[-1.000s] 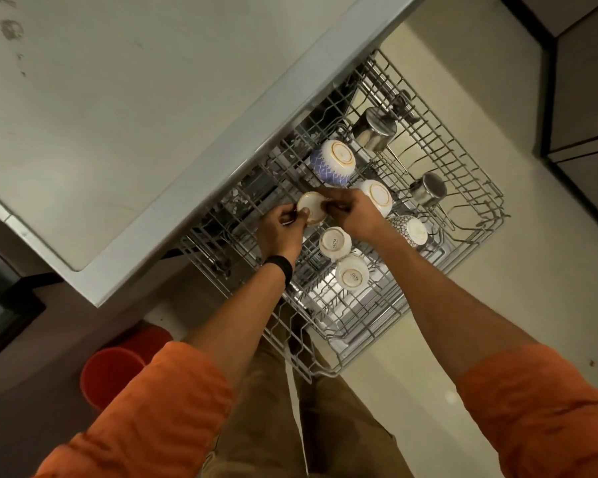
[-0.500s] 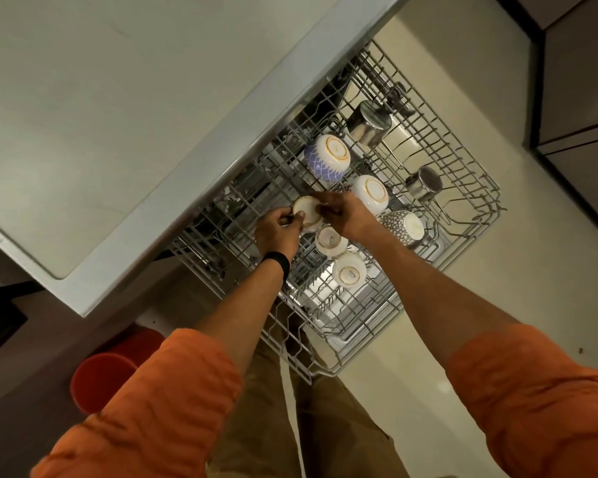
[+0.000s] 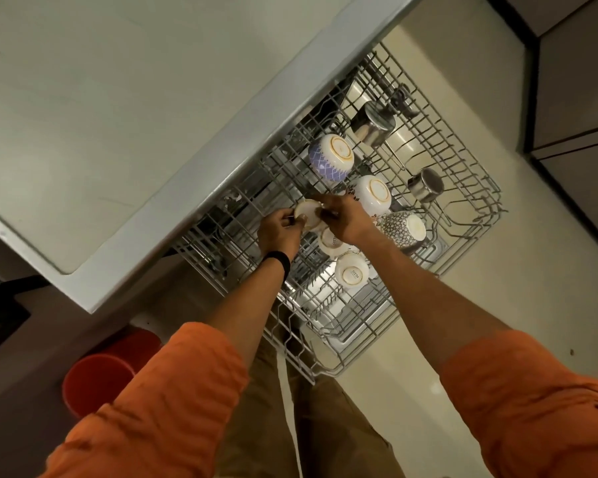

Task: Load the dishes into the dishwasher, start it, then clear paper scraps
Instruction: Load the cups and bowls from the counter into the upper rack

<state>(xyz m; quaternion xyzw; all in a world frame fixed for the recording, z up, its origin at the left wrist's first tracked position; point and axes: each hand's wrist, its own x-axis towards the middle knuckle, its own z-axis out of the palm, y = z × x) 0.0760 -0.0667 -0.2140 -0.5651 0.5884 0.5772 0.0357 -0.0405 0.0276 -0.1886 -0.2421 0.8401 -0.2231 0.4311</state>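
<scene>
The lower white cup [image 3: 352, 274], upside down in the rack [image 3: 470, 188], carries dark print on its base that looks like "SISTA", though the letters are small. The cup above it [image 3: 330, 242] shows part of the same print, half hidden by the right hand [image 3: 342, 219].

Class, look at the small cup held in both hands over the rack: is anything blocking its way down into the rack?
Nothing visible blocks it. Both the left hand and right hand hold the small cup over bare wire in the rack. The nearest white cup sits beside that spot, toward the person.
</scene>
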